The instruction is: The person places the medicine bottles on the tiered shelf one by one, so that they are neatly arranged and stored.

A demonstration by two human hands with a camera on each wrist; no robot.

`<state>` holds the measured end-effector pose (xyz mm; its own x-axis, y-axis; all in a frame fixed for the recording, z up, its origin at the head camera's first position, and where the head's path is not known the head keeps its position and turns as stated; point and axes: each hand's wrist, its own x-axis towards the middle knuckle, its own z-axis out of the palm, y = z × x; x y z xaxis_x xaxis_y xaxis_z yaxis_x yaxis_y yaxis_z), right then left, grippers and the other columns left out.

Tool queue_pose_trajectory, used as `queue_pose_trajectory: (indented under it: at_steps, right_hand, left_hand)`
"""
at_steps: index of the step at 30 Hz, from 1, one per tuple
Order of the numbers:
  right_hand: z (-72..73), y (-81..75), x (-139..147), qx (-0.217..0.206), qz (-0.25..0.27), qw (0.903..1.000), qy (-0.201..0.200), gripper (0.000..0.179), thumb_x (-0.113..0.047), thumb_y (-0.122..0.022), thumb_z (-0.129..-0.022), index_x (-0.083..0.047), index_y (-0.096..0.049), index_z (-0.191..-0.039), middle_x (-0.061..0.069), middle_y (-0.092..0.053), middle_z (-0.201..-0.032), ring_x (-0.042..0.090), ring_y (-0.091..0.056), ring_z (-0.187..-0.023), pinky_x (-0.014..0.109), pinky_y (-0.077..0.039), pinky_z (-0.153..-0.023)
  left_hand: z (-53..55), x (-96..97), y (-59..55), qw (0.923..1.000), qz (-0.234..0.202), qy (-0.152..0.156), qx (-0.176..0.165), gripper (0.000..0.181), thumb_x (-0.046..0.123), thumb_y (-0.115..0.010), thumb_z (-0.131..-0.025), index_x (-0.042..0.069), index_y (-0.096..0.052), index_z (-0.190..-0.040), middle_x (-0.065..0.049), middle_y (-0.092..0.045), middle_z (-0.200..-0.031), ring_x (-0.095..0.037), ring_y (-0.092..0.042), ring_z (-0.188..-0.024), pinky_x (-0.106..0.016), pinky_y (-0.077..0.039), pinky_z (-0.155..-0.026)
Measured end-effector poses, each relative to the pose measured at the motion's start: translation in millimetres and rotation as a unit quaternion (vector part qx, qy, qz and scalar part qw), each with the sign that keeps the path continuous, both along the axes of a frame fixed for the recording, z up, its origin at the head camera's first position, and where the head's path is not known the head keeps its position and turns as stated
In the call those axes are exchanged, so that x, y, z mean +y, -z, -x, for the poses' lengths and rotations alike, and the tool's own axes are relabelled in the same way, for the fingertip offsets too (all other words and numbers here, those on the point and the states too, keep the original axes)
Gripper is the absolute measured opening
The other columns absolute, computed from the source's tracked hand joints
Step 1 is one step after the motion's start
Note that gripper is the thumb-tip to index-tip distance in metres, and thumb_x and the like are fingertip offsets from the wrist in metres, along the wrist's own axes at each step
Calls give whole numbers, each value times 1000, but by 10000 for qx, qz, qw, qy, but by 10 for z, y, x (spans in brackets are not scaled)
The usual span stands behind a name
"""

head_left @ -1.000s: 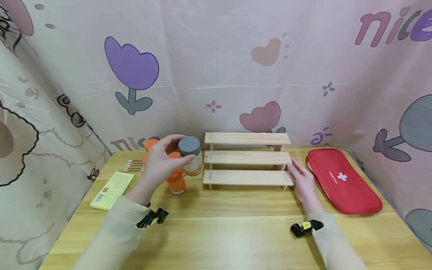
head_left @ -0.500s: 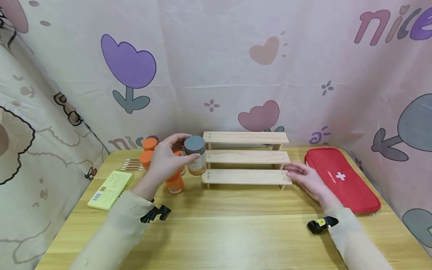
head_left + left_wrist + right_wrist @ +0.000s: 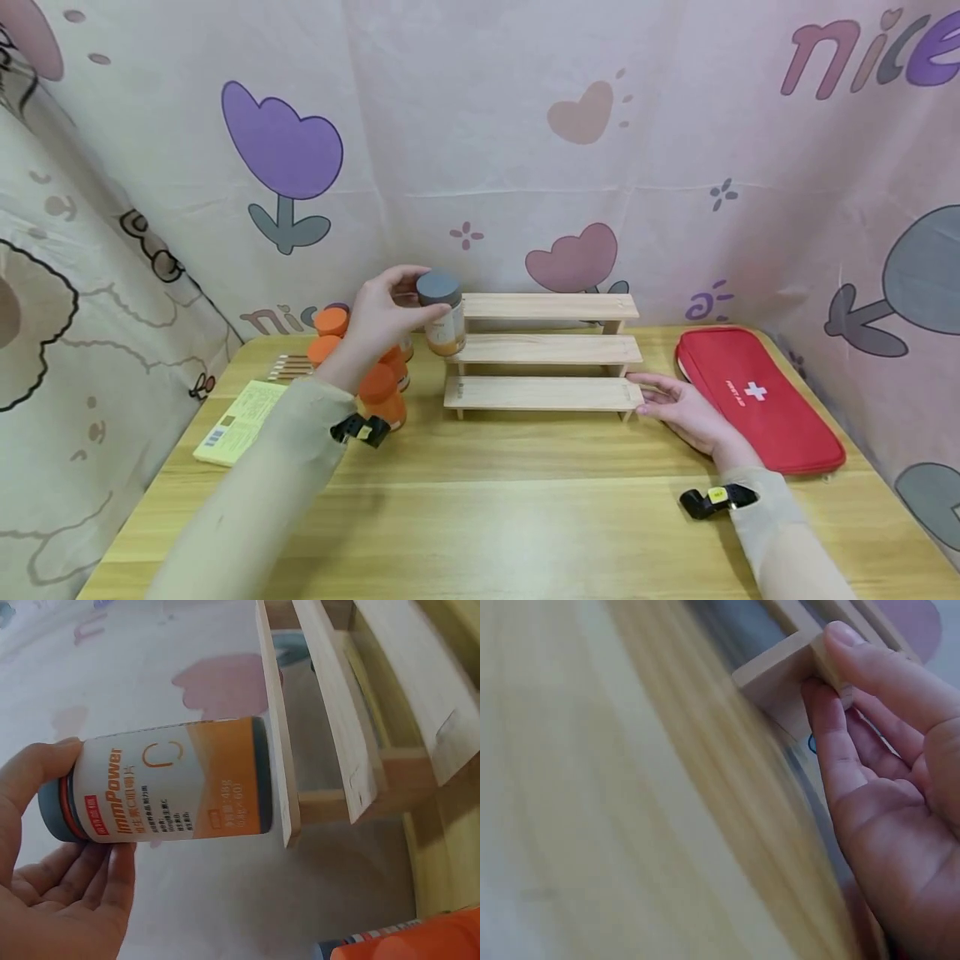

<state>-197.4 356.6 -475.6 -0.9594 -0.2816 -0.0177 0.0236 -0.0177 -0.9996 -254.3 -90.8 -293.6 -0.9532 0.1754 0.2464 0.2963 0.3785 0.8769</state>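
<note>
My left hand (image 3: 378, 312) grips a supplement bottle (image 3: 446, 325) near its grey lid, thumb on one side and fingers on the other. The bottle is raised off the table at the left end of a three-tier wooden rack (image 3: 543, 392). In the left wrist view its label (image 3: 172, 780) is white and orange, with "ImmPower" and a large C; its base is close to the edge of the top board (image 3: 279, 750). At the rack's other end my right hand (image 3: 686, 414) pinches the lowest board (image 3: 780, 675) between thumb and fingers.
Several orange-capped bottles (image 3: 382, 400) stand left of the rack, partly behind my left arm. Cotton swabs (image 3: 291, 367) and a yellow box (image 3: 238, 423) lie farther left. A red first aid pouch (image 3: 772, 417) lies at the right. A patterned curtain (image 3: 480, 150) hangs behind.
The bottle in my left hand has moved right and then up, to the rack's left end. My right hand has shifted from the middle board's end to the lowest board's.
</note>
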Motion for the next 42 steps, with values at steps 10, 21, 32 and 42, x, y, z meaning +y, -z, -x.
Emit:
queue_pose_trajectory:
  at_steps: [10,21,32,42]
  right_hand:
    - [-41,129,26,249,327,9991,-91,57,9,-59,-88,7,-37,-141,-5,-56,-126,11,-59,-110,26,-50,-88]
    - [-65,121,23,253,411,9986,-235,57,9,-59,-89,7,-37,-141,-3,-57,-126,12,-60,-109,26,-51,-87]
    - [-25,120,51,318,484,9978,-318,56,10,-57,-89,6,-37,-142,-2,-57,-127,12,-60,-108,26,-51,-86]
    - [3,95,40,311,496,9979,-280,58,10,-57,-89,8,-34,-142,-3,-58,-127,13,-60,-110,27,-51,-88]
  left_hand:
    - [499,230,-63,9999,62,-106,32,56,22,-82,-76,8,-58,-125,-9,-61,-117,-23,-57,-103,-35,-48,-91]
    - [769,383,126,9989,-153,-401,-199,55,19,-82,-76,3,-58,-122,-12,-60,-116,-24,-57,-104,-36,-48,-90]
    - [746,418,141,9990,-158,-354,-221,56,18,-80,-79,3,-53,-126,-12,-57,-121,-24,-55,-108,-36,-46,-94]
    - [424,262,-27,9988,26,-367,323,57,20,-77,-82,6,-51,-130,-9,-52,-126,-26,-52,-112,-37,-45,-96]
